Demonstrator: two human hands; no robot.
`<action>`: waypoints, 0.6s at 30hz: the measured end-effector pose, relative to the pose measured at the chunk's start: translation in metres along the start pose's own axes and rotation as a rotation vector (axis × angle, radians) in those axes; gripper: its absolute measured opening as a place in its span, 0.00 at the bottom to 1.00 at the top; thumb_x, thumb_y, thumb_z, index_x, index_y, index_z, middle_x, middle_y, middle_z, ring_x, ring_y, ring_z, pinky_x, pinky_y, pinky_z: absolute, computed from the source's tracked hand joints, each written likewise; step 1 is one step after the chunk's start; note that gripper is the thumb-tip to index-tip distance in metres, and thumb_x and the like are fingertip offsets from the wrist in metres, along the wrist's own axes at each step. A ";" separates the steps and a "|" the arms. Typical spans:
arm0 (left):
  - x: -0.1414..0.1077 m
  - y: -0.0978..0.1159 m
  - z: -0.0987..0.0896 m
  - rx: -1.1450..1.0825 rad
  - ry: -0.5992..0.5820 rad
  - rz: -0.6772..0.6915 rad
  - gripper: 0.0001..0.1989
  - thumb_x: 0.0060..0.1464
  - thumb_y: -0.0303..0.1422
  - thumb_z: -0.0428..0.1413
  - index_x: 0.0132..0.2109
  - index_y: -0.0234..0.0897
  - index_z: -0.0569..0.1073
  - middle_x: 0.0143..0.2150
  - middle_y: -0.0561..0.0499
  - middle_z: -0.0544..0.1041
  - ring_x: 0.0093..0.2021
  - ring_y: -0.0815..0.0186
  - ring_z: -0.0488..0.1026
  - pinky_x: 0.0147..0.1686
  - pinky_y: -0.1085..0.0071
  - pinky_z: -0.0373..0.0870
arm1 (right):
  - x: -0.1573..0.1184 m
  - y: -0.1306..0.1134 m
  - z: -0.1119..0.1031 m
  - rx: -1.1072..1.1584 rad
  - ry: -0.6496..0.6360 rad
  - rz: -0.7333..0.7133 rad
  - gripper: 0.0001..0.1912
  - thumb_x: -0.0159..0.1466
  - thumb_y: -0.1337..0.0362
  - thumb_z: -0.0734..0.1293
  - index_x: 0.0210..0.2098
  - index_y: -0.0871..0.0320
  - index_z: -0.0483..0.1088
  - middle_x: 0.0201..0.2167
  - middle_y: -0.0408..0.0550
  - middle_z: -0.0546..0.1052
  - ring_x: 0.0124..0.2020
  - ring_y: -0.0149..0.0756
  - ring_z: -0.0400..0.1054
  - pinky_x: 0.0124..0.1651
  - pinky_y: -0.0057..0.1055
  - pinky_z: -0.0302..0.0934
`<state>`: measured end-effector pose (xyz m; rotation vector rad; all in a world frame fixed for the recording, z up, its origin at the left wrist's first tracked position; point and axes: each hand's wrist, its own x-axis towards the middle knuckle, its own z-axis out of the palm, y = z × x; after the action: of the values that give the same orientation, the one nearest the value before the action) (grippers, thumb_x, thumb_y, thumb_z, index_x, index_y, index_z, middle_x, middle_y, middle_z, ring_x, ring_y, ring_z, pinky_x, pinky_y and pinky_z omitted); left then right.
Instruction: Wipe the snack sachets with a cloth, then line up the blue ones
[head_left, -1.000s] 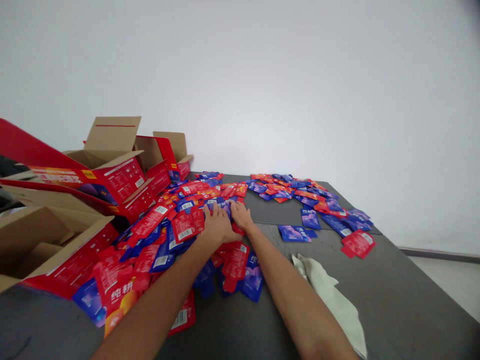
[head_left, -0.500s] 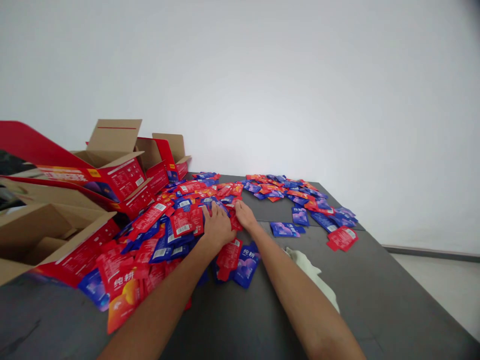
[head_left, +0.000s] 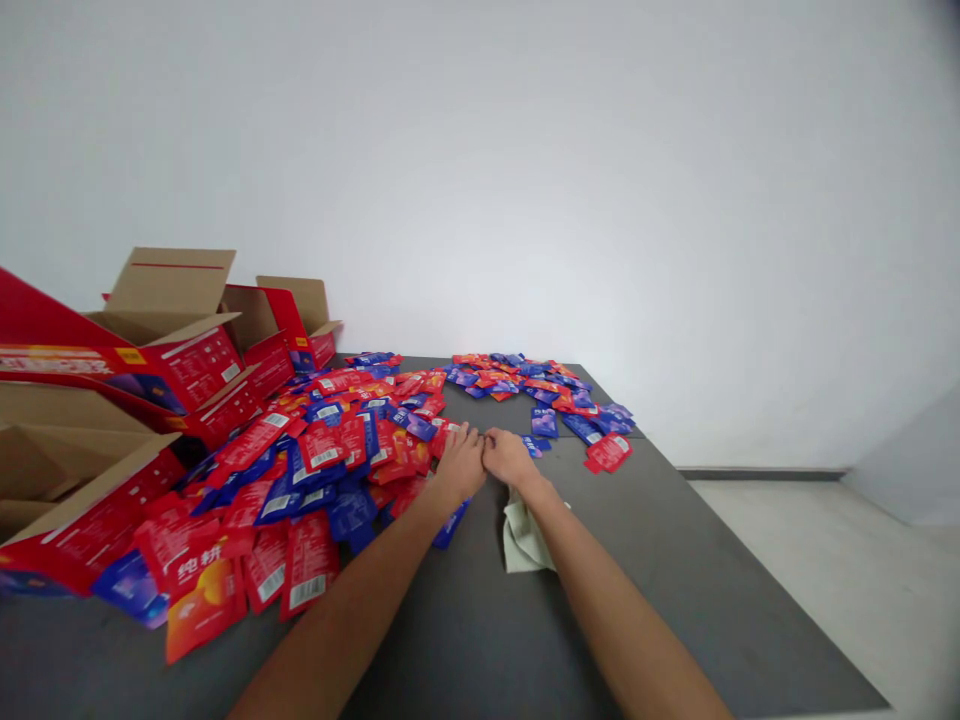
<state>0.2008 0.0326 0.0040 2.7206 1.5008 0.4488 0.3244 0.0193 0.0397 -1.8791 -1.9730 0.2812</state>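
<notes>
My left hand (head_left: 460,464) is at the right edge of a big heap of red and blue sachets (head_left: 324,445), its fingers bent and drawn together. Close against it, my right hand (head_left: 508,456) has its fingers curled, and the fingertips of both hands meet. Whatever lies between them is hidden by the fingers. A red sachet (head_left: 441,434) shows just behind the left fingers, and a blue one (head_left: 451,526) sticks out below that wrist. Under the right forearm lies a crumpled pale green cloth (head_left: 523,540).
Open red cardboard boxes (head_left: 196,368) line the left side, flaps up. A second, smaller group of sachets (head_left: 517,378) lies at the table's far end, trailing right to a red sachet (head_left: 609,453). Behind the dark table (head_left: 660,560) rises a white wall (head_left: 480,180).
Both hands have come off the heap to its right edge and drawn together. The view has turned right, so boxes and sachets sit further left. The cloth looks bunched up closer to the right wrist.
</notes>
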 end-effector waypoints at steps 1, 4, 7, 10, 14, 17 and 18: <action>0.005 0.006 0.005 -0.036 -0.021 0.028 0.27 0.60 0.32 0.45 0.65 0.34 0.63 0.67 0.38 0.63 0.70 0.51 0.50 0.66 0.52 0.47 | -0.008 0.006 -0.006 -0.026 0.006 0.021 0.17 0.68 0.67 0.55 0.44 0.58 0.75 0.45 0.56 0.80 0.48 0.40 0.73 0.49 0.29 0.60; 0.020 0.021 0.021 -0.124 -0.092 0.072 0.28 0.61 0.35 0.45 0.68 0.38 0.58 0.70 0.41 0.57 0.70 0.52 0.50 0.65 0.51 0.49 | -0.031 0.023 -0.021 -0.106 0.009 0.095 0.16 0.66 0.67 0.58 0.45 0.62 0.75 0.45 0.61 0.79 0.50 0.45 0.73 0.52 0.33 0.60; 0.030 0.030 0.036 -0.188 -0.142 0.038 0.29 0.60 0.36 0.48 0.68 0.41 0.58 0.70 0.43 0.58 0.69 0.50 0.52 0.65 0.48 0.49 | -0.053 0.037 -0.031 -0.174 -0.012 0.191 0.18 0.64 0.60 0.62 0.47 0.66 0.74 0.47 0.68 0.77 0.52 0.53 0.71 0.53 0.41 0.61; 0.032 0.034 0.044 -0.222 -0.109 -0.014 0.26 0.60 0.37 0.49 0.65 0.43 0.64 0.66 0.42 0.65 0.66 0.49 0.57 0.64 0.46 0.49 | -0.072 0.040 -0.031 -0.211 -0.133 0.269 0.28 0.62 0.47 0.63 0.51 0.64 0.71 0.49 0.67 0.75 0.53 0.56 0.69 0.52 0.45 0.62; 0.029 0.036 0.044 -0.269 -0.045 -0.069 0.20 0.55 0.35 0.55 0.54 0.35 0.73 0.56 0.34 0.72 0.61 0.45 0.63 0.62 0.49 0.52 | -0.088 0.028 -0.019 -0.222 -0.237 0.285 0.35 0.55 0.43 0.69 0.54 0.60 0.67 0.53 0.64 0.72 0.56 0.60 0.64 0.50 0.48 0.63; 0.024 0.033 0.039 -0.348 -0.012 -0.096 0.13 0.54 0.31 0.55 0.46 0.32 0.77 0.51 0.32 0.74 0.54 0.48 0.69 0.56 0.56 0.60 | -0.090 0.025 -0.006 -0.220 -0.137 0.258 0.25 0.57 0.56 0.70 0.52 0.60 0.68 0.51 0.62 0.72 0.55 0.59 0.65 0.47 0.45 0.63; 0.022 0.031 0.036 -0.379 0.004 -0.110 0.12 0.55 0.29 0.53 0.44 0.32 0.77 0.48 0.33 0.75 0.52 0.50 0.71 0.54 0.58 0.62 | -0.088 0.027 -0.003 -0.206 -0.101 0.241 0.21 0.58 0.62 0.68 0.50 0.60 0.68 0.49 0.62 0.73 0.53 0.56 0.66 0.47 0.43 0.63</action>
<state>0.2463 0.0389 -0.0213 2.3374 1.3896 0.6586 0.3514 -0.0661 0.0185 -2.2808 -1.9011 0.2524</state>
